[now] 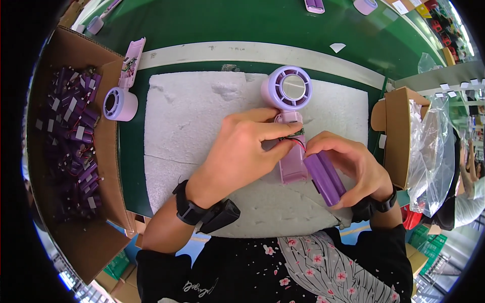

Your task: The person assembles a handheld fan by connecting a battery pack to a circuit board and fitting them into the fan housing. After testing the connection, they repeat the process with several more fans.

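Purple batt. pack (325,178) is grasped by the R fingers (331,142), just beside the pink handle (294,170); L fingers (275,131) bend over the board (299,132) & red/black wires (300,143), can't tell if pinching. IMO: steady the board, keep wires slack & untrapped. Fan head (293,87) beyond, on white foam (187,116) atop the green tabletop (202,25). Pale script (198,288) on the shirt (237,267); no brand legible on the fan head; tags (80,132) in the L box (113,171) too small to read.
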The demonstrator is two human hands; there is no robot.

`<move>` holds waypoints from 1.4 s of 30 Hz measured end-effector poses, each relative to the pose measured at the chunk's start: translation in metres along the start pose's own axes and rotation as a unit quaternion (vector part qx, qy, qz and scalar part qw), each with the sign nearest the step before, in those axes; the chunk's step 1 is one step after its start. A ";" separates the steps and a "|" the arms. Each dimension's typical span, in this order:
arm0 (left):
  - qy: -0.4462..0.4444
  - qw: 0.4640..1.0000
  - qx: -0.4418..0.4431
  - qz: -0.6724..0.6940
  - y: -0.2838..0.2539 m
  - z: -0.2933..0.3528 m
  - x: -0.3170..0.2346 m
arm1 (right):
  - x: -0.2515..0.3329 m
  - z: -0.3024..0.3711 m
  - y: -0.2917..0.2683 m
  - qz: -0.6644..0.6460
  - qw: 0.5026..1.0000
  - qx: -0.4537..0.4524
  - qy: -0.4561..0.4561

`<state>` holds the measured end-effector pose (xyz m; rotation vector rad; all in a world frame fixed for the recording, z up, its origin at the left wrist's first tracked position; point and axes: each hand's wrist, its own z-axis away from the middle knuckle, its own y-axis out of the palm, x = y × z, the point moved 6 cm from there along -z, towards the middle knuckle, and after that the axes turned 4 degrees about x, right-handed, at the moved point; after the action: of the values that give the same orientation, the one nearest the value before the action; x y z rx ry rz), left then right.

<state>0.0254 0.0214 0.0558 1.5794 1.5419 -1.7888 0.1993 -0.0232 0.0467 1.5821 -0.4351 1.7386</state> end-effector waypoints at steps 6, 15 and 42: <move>0.033 0.999 0.013 -0.024 0.003 0.002 -0.003 | 0.008 -0.006 0.007 0.214 0.976 -0.020 -0.023; 0.059 0.996 0.051 -0.033 0.003 0.001 -0.004 | 0.013 -0.007 0.017 0.386 0.913 -0.089 -0.094; 0.077 0.996 0.053 -0.007 0.003 -0.001 -0.002 | 0.017 0.004 0.037 0.571 0.800 -0.130 -0.128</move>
<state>0.0291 0.0206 0.0566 1.7990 1.5510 -1.8229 0.1765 -0.0459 0.0720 1.3966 -1.9980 2.0881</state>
